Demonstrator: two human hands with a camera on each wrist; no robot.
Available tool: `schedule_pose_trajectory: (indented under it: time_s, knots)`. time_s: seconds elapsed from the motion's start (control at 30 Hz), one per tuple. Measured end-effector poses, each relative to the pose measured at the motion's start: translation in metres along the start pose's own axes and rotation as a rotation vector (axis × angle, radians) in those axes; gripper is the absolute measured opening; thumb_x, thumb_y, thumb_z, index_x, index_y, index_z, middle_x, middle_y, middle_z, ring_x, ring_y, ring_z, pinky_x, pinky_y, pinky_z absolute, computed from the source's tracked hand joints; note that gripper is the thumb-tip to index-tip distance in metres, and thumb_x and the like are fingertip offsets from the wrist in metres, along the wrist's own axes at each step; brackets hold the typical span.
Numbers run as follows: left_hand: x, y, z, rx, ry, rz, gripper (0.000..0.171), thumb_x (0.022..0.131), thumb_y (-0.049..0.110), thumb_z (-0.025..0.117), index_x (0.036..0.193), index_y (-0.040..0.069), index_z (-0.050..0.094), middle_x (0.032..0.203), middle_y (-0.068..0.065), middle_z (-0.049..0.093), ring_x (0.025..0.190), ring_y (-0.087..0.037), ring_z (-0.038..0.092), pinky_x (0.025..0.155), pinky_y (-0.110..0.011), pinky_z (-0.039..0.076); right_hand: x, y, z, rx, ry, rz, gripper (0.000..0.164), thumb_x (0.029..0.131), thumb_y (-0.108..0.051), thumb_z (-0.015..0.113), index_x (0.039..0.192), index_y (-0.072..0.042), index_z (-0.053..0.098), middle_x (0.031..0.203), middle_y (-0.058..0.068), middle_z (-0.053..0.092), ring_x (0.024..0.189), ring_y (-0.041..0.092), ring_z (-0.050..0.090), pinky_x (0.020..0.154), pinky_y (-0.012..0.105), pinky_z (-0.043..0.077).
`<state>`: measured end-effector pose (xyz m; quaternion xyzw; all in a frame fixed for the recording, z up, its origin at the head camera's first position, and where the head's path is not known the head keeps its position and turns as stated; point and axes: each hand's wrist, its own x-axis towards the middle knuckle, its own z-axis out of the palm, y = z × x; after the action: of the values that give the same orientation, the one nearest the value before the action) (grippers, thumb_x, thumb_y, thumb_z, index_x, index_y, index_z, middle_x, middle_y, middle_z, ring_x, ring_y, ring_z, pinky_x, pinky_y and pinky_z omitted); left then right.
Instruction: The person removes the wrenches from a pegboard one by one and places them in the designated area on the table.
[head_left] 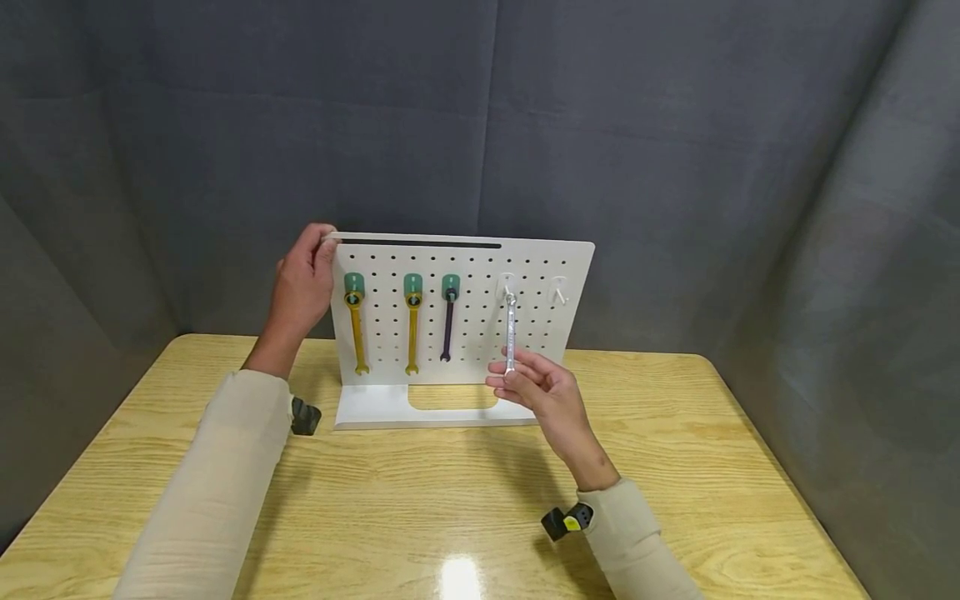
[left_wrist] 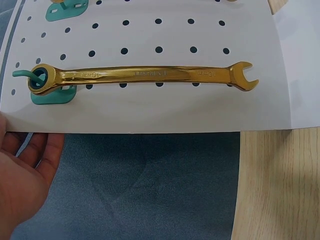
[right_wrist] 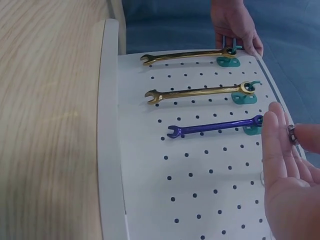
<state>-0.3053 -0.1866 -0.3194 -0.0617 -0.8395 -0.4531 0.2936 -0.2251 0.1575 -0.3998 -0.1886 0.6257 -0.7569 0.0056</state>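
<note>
A white pegboard (head_left: 577,260) stands on the table, and my left hand (head_left: 302,282) grips its upper left corner, with fingers behind the panel in the left wrist view. My right hand (head_left: 546,398) pinches the lower end of a silver combination wrench (head_left: 511,335) between thumb and fingers. The wrench points upward in front of the board, its ring end right at a white hook (head_left: 506,283). In the right wrist view only a small end of this wrench (right_wrist: 292,134) shows; the rest is hidden. Two gold wrenches (head_left: 357,337) and a purple wrench (head_left: 448,327) hang from green hooks.
At the board's right, another white hook (head_left: 558,291) holds nothing. The board's base (head_left: 367,408) has a cutout and lies flat on the wooden table (head_left: 420,500). Grey curtains (head_left: 480,108) surround the table at the back and sides.
</note>
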Motion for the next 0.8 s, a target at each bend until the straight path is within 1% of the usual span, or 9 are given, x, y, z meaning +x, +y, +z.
schedule_pose_trajectory:
  time_s: [0.2,0.4,0.57,0.8]
  knots:
    - [0.000,-0.001,0.000,-0.005,-0.005,0.008,0.034,0.113,0.034,0.041,0.129,0.008,0.055,0.111,-0.020,0.062,0.100,-0.035,0.058,0.085,-0.055,0.046,0.000,-0.005,0.002,0.026,0.023,-0.019,0.038,0.101,-0.001,0.065,0.136,0.007,0.057,0.123,0.021,0.069,0.106,0.030,0.071,0.091,0.044,0.054]
    - [0.001,-0.002,0.000,-0.008,0.000,0.007,0.032,0.112,0.033,0.043,0.128,0.008,0.055,0.110,-0.020,0.062,0.099,-0.035,0.058,0.084,-0.054,0.046,-0.001,-0.008,0.002,0.043,0.043,0.018,0.038,0.101,0.000,0.064,0.136,0.008,0.055,0.125,0.022,0.068,0.106,0.030,0.071,0.091,0.044,0.054]
    - [0.000,0.000,-0.001,-0.012,-0.012,-0.005,0.034,0.112,0.035,0.042,0.129,0.009,0.055,0.112,-0.019,0.062,0.100,-0.034,0.059,0.085,-0.054,0.046,-0.003,-0.007,0.001,0.044,0.053,0.030,0.036,0.100,0.002,0.063,0.136,0.009,0.056,0.125,0.025,0.067,0.106,0.030,0.071,0.091,0.044,0.055]
    - [-0.001,0.000,-0.001,-0.006,-0.011,-0.016,0.035,0.112,0.036,0.042,0.130,0.010,0.055,0.114,-0.019,0.063,0.101,-0.034,0.059,0.086,-0.054,0.046,-0.008,-0.003,-0.008,0.033,0.054,0.042,0.038,0.101,-0.001,0.064,0.137,0.007,0.056,0.126,0.023,0.067,0.107,0.030,0.071,0.091,0.044,0.055]
